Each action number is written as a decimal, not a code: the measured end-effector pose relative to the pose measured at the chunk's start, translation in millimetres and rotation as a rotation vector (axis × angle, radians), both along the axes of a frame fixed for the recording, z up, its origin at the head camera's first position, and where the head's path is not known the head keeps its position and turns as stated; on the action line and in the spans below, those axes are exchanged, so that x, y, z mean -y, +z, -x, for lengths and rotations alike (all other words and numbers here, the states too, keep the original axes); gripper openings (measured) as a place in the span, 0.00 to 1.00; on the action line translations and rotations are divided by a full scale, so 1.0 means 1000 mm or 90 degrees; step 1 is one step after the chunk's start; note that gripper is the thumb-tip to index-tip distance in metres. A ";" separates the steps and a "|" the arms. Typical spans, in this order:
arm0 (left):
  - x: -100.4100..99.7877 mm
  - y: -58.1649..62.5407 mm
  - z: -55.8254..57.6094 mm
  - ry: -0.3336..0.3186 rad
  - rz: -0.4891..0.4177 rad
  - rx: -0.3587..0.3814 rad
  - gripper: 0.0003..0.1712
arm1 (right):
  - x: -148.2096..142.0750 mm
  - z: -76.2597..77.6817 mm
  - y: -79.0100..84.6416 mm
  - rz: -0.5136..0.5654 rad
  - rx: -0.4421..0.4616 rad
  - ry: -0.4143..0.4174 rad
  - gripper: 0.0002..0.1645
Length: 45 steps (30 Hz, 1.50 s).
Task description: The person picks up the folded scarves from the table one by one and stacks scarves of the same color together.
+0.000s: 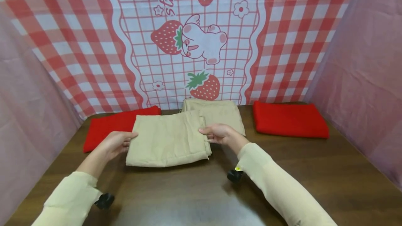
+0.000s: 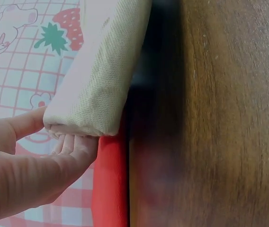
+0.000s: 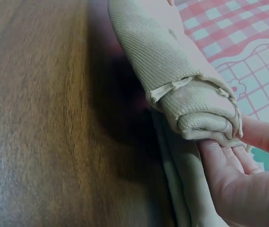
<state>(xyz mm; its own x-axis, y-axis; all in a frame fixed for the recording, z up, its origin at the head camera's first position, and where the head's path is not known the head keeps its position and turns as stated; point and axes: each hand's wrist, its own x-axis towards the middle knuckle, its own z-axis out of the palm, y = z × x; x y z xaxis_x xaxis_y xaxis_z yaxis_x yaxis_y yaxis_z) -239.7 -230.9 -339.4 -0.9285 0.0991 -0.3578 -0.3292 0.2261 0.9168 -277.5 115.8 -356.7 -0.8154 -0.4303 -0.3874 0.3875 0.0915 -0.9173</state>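
Note:
A folded beige cloth is held up off the wooden table between both hands. My left hand grips its left edge, thumb on top and fingers beneath, as the left wrist view shows with the cloth's end. At the opposite edge my right hand pinches the layered, frayed side; in the right wrist view the rolled folds of the cloth rest over the fingers. Behind it lies a second folded beige cloth, partly hidden by the held one and the right hand.
A folded red cloth lies at the table's back left, partly covered by the held cloth and left hand. Another folded red cloth lies at the back right. A strawberry-print curtain hangs behind the wooden table; pink drapes flank it.

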 end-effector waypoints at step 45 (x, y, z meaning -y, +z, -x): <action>-0.038 0.024 -0.008 -0.080 -0.034 -0.044 0.29 | -0.066 -0.026 0.030 0.045 -0.046 0.042 0.19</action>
